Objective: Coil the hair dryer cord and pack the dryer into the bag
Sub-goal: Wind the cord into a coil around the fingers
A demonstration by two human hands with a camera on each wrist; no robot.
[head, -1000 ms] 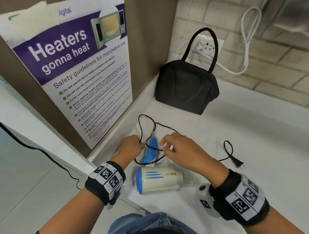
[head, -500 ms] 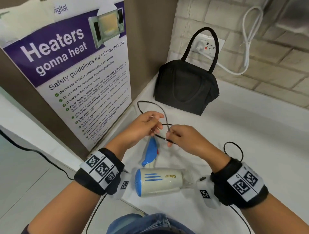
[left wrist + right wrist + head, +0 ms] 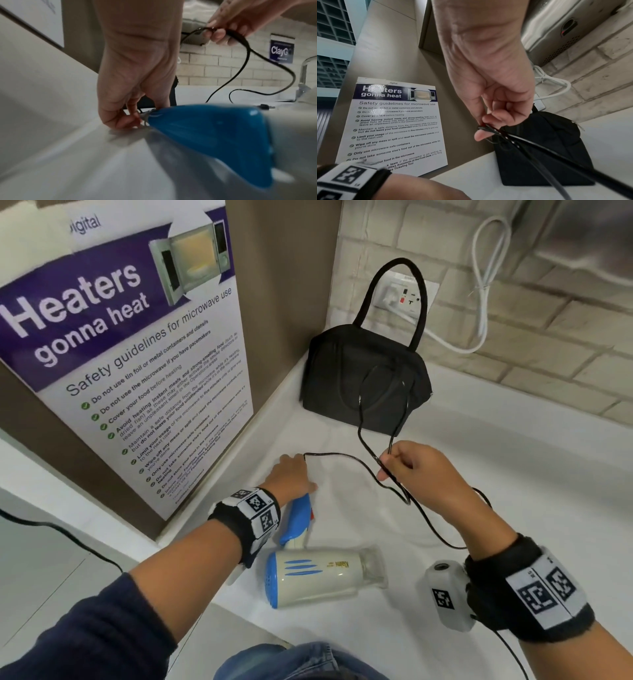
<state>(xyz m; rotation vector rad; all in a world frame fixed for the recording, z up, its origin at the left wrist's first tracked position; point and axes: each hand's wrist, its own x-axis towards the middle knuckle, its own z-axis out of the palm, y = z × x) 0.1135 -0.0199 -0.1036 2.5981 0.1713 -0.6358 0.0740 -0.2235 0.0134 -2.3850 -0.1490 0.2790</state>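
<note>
A cream and blue hair dryer [image 3: 315, 577] lies on its side on the white counter [image 3: 513, 491], its blue handle [image 3: 296, 518] pointing away from me. My left hand [image 3: 291, 477] is down at the handle's tip, fingers curled and pinching the black cord [image 3: 339, 455] where it leaves the handle [image 3: 214, 138]. My right hand [image 3: 411, 470] is raised and pinches a loop of cord [image 3: 489, 129] between thumb and fingers; the loop stands up in front of the black bag [image 3: 363, 385]. The bag stands upright in the corner, closed as far as I can see.
A microwave safety poster [image 3: 120, 364] covers the panel on the left. A wall socket [image 3: 407, 296] with a white cable [image 3: 483, 285] sits behind the bag. The counter's front edge runs close to my left wrist. A tap [image 3: 305, 75] stands far right.
My left hand dropped from the raised cord down to the dryer handle's tip. My right hand moved right and lifted, drawing a tall loop of cord up in front of the bag.
</note>
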